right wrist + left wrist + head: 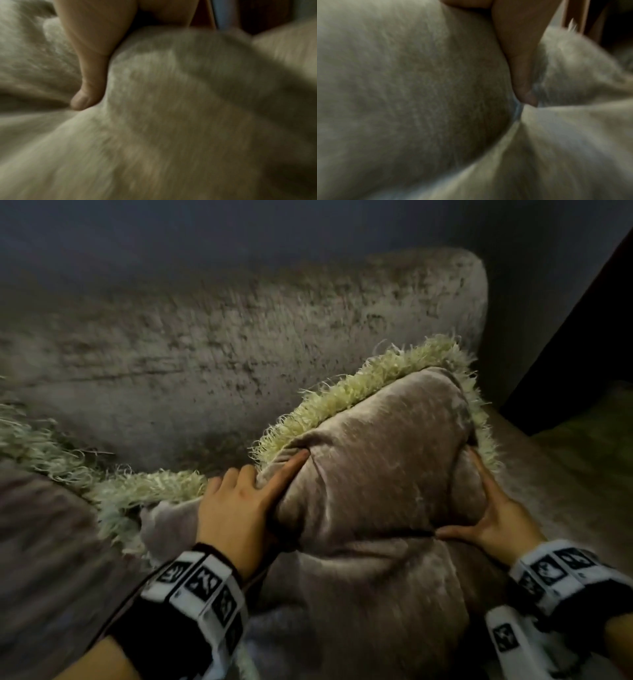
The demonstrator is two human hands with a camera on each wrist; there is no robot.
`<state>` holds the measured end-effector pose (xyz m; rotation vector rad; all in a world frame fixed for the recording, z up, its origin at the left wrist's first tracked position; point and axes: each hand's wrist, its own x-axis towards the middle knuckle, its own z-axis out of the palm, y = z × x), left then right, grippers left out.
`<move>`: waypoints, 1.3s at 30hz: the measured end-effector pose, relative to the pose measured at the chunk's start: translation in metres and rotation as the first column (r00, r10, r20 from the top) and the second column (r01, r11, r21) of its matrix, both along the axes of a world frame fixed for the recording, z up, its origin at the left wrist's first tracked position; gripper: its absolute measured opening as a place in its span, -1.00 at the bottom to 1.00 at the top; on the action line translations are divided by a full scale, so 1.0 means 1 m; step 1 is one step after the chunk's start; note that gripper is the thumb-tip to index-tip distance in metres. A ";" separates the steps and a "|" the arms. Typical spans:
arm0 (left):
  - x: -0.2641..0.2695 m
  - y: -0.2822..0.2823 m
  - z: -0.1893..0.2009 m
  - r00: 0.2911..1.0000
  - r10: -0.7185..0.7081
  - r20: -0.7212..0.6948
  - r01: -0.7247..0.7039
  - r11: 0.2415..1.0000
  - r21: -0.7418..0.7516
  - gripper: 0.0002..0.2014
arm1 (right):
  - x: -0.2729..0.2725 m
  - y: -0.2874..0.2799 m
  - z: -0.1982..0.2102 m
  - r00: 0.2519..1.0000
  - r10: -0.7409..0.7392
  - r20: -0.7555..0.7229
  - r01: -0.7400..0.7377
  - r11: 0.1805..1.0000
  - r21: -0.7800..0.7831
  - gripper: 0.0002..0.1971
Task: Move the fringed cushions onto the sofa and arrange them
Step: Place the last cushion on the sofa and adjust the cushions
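The sofa [239, 337], a broad, mottled velvet piece in grey-beige, fills most of the head view, its backrest running across the top and ending in a rounded corner. Everything else is placed against that backrest.

Just in front of it, near the rounded end, stands the fringed cushion [376, 474] in hand: taupe velvet with a pale yellow-green fringe [359, 385] along its upper edge, tilted back toward the backrest and resting on the seat. Further along the backrest, away from the rounded end, a second fringed cushion [41, 508] lies on the seat, its fringe touching the first one's lower corner.

The left hand [239, 501] presses the cushion's side, its thumb laid out along the fabric and its fingers bent behind the edge. The right hand [493, 508] cups the opposite side, fingers reaching up the flank and thumb pressed into a crease in the front. Both hands hold the cushion between them; the blurred wrist views show only a thumb [522, 67] sunk in velvet.

The step looks like settling the cushion upright. It should go best with even pressure from both sides, the bottom edge seated where seat meets backrest, and the fringe left free rather than folded under. The filling is soft, so a final plump would restore its shape.

No containers are in view.
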<state>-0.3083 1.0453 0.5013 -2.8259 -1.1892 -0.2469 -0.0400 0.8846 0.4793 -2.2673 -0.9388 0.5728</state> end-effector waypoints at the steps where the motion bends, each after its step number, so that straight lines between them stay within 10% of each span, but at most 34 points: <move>1: -0.003 -0.004 0.009 0.999 -0.020 0.027 0.019 1.000 0.024 0.18 | 0.001 -0.003 0.011 1.000 0.012 0.003 -0.012 1.000 0.000 0.30; 8: -0.022 -0.006 0.067 0.982 -0.011 0.189 0.010 1.000 0.008 0.07 | 0.006 0.011 0.098 0.970 0.114 0.213 -0.113 0.993 -0.014 0.26; 12: -0.035 -0.004 0.078 0.993 0.109 0.036 -0.103 0.985 -0.136 0.04 | 0.011 0.038 0.121 0.903 0.206 0.377 -0.123 0.965 -0.232 0.27; 16: -0.039 0.005 0.063 0.979 0.194 -0.058 -0.199 0.976 -0.091 0.05 | -0.001 0.048 0.093 0.839 0.376 0.393 -0.179 0.874 -0.452 0.29; 21: -0.008 0.006 0.008 0.986 -0.088 -0.139 0.052 0.969 -0.240 0.30 | -0.031 0.052 0.026 0.801 0.495 0.337 -0.239 0.780 -0.578 0.38; 29: 0.026 0.037 -0.067 0.961 -0.047 -0.274 -0.009 0.980 -0.201 0.34 | -0.029 0.079 -0.018 0.792 0.469 0.390 -0.228 0.820 -0.524 0.28; 39: 0.007 0.009 -0.032 0.980 0.009 -0.196 -0.029 0.994 -0.101 0.33 | 0.010 0.047 0.026 0.778 0.474 0.413 -0.398 0.880 -0.260 0.08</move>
